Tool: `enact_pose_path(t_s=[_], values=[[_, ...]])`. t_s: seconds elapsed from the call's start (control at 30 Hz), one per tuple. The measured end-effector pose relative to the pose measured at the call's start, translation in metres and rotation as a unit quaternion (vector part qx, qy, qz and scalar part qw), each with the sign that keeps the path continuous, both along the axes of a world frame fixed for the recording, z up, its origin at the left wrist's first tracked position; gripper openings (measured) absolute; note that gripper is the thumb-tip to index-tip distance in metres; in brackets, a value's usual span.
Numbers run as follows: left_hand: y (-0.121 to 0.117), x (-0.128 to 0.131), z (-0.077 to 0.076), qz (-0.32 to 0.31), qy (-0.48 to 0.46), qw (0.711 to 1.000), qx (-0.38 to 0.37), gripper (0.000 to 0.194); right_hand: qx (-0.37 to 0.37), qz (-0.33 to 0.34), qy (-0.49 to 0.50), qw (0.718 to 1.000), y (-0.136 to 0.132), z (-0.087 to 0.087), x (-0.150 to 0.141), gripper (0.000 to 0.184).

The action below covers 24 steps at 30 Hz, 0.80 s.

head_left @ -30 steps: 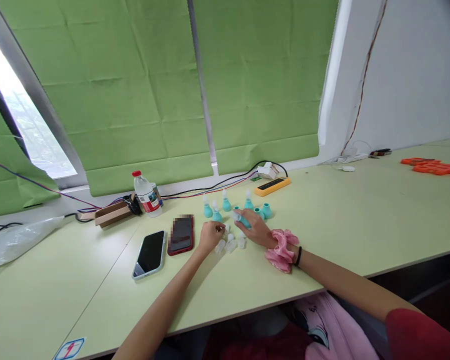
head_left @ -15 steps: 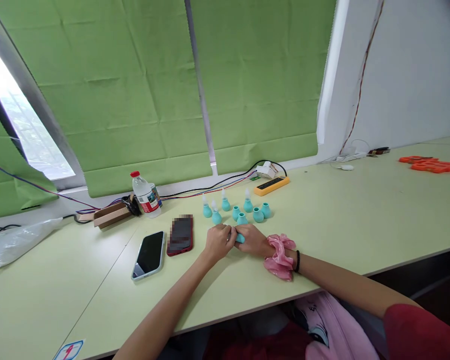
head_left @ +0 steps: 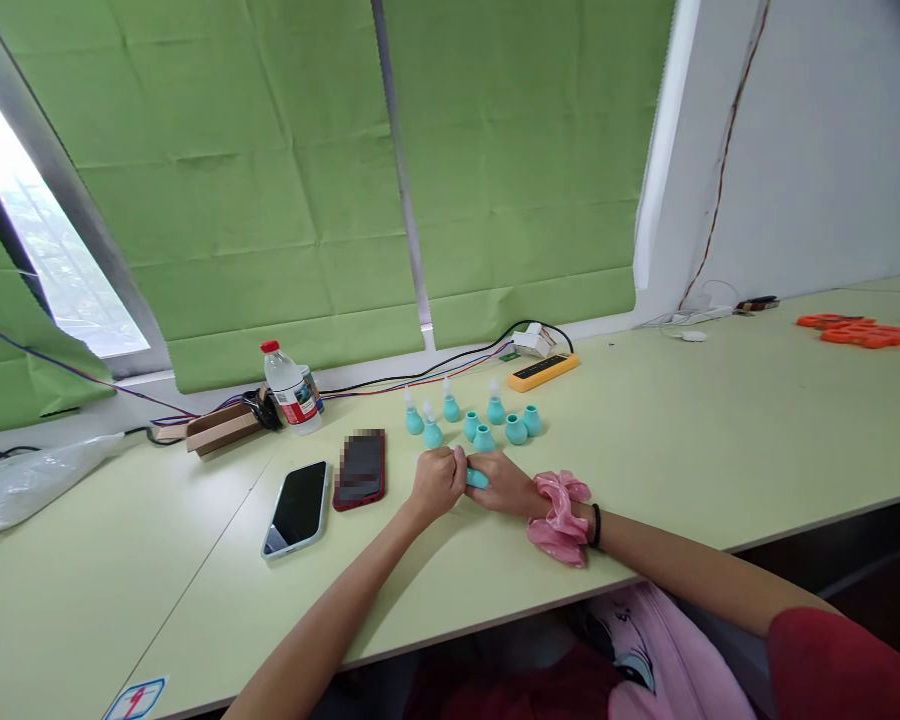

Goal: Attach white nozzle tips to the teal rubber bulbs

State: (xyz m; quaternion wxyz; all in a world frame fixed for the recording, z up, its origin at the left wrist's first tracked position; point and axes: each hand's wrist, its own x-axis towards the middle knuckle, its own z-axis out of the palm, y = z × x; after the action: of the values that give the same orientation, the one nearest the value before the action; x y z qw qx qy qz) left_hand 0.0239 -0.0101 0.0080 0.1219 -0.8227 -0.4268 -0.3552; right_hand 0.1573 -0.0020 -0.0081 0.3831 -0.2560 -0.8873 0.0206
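Note:
Both of my hands meet just above the table's near part. My right hand [head_left: 504, 482], with a pink scrunchie and a dark bracelet on its wrist, is closed around a teal rubber bulb [head_left: 477, 479], whose side shows between the fingers. Pressed against it, my left hand [head_left: 438, 482] is closed with its thumb up; what its fingers grip is hidden. Just beyond stand several open teal bulbs, the closest one [head_left: 484, 438] almost at my knuckles. Left of these are several teal bulbs with clear tips, among them a front one [head_left: 433, 433].
A white-edged phone [head_left: 297, 510] and a red-cased phone [head_left: 360, 470] lie to the left. Behind them stand a water bottle [head_left: 292, 390] and a cardboard tray [head_left: 227, 428]. A yellow power strip [head_left: 544, 372] and cables run along the wall. Orange parts [head_left: 870, 336] lie far right.
My hands have shifted slightly against each other. The left thumb now points up, and the teal bulb's visible side sits a little further left. The standing bulbs have not moved.

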Motion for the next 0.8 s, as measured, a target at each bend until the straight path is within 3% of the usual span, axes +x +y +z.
enact_pose_path(t_s=[0.23,0.37,0.43,0.57,0.67,0.8], values=[[0.002,0.004,-0.002,-0.014,-0.147,0.984,-0.098,0.050,0.045,-0.014,-0.002,0.999,0.000,-0.001,0.000,0.010],[0.007,-0.005,0.001,0.022,-0.245,0.958,-0.144,0.053,0.105,-0.029,0.000,0.994,0.002,0.006,0.007,0.013],[0.009,-0.011,0.004,0.064,-0.204,0.971,-0.111,0.052,0.115,-0.049,0.028,0.992,0.003,0.014,0.012,0.012],[0.012,-0.017,0.001,0.111,-0.009,0.992,-0.053,0.041,0.087,-0.102,0.126,0.983,0.009,0.029,0.029,0.011],[0.013,-0.015,-0.006,0.133,0.074,0.985,-0.085,0.032,0.064,-0.149,0.197,0.967,0.019,0.037,0.042,0.011],[0.012,-0.014,-0.011,0.134,0.103,0.975,-0.143,0.035,0.066,-0.219,0.281,0.932,0.037,0.041,0.056,0.016]])
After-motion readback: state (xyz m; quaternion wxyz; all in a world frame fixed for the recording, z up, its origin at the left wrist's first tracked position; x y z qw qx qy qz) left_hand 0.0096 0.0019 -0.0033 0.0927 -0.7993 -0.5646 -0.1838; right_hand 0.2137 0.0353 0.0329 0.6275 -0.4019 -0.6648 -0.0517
